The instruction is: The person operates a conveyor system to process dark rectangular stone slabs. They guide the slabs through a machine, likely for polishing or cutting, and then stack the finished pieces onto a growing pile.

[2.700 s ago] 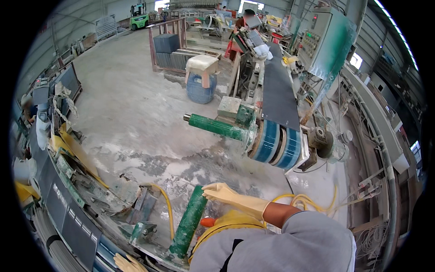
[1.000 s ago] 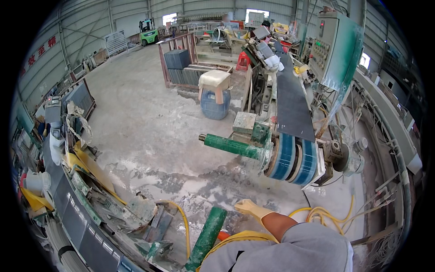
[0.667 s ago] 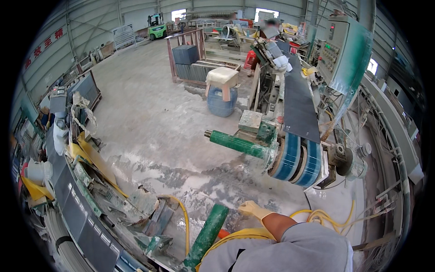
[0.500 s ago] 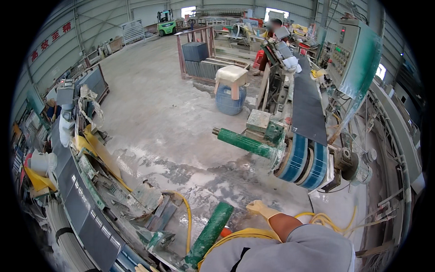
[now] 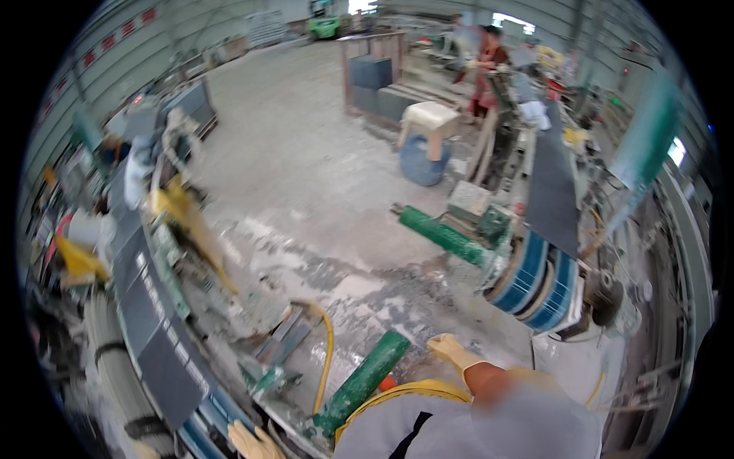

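Observation:
My left hand [image 5: 254, 442], in a pale yellow glove, is at the bottom edge beside the blue belts [image 5: 208, 428] of the left conveyor. Its fingers are stretched out, and nothing shows in them. Dark flat slabs [image 5: 157, 336] lie end to end on that conveyor. My right hand [image 5: 453, 352], gloved alike, hangs in front of my body with its fingers loosely curled and nothing seen in it. Between the hands a green cylinder [image 5: 365, 382] slants up near my waist.
To the right, a second conveyor with blue belts [image 5: 524, 279] carries a dark slab [image 5: 552, 195]; a green cylinder [image 5: 443, 233] juts from it. Beyond stand a blue drum [image 5: 423, 162], a slab rack [image 5: 372, 73], another person [image 5: 488, 69] and a green forklift [image 5: 324, 28]. A yellow hose [image 5: 329, 348] crosses the wet floor.
The view has swung left and lower, so the scene sits further right. More of my left hand shows beside the belts. The distant person stands more upright in view.

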Tool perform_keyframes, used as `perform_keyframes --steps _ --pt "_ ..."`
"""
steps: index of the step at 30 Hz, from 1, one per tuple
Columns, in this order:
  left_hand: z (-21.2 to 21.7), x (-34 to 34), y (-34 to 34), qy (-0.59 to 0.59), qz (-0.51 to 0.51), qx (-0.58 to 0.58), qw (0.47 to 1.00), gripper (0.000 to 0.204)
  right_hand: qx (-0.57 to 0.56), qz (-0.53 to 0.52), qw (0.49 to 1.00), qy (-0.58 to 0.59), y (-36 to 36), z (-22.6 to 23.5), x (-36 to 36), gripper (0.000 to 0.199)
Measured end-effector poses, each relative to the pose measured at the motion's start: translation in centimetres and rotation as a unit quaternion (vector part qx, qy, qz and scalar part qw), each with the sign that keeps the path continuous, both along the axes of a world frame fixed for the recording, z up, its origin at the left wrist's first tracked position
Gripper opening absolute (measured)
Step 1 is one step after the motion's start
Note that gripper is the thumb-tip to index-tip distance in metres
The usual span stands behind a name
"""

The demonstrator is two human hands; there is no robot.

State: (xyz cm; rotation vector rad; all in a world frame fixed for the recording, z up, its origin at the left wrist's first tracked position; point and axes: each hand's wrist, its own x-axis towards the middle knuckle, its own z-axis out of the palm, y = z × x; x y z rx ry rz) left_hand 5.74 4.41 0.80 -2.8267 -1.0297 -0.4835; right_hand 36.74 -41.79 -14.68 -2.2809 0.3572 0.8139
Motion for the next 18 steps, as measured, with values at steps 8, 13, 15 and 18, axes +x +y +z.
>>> perform_keyframes --steps 8,13,15,18 --pt "-1.3 -0.7 1.7 -0.085 0.025 -0.081 0.993 0.055 0.264 -0.098 0.958 0.061 -2.7 -6.6 0.9 0.027" --pt "-1.0 -1.1 1.4 -0.09 0.037 -0.085 0.992 0.056 0.22 -0.096 0.967 0.082 -4.3 -7.7 0.3 0.049" --pt "-1.0 -1.3 1.2 -0.091 0.04 -0.086 0.991 0.057 0.216 -0.112 0.966 0.083 -4.4 -8.1 0.5 0.05" --pt "-1.0 -1.4 1.1 -0.093 0.037 -0.084 0.991 0.056 0.217 -0.107 0.966 0.095 -4.5 -8.4 0.8 0.05"
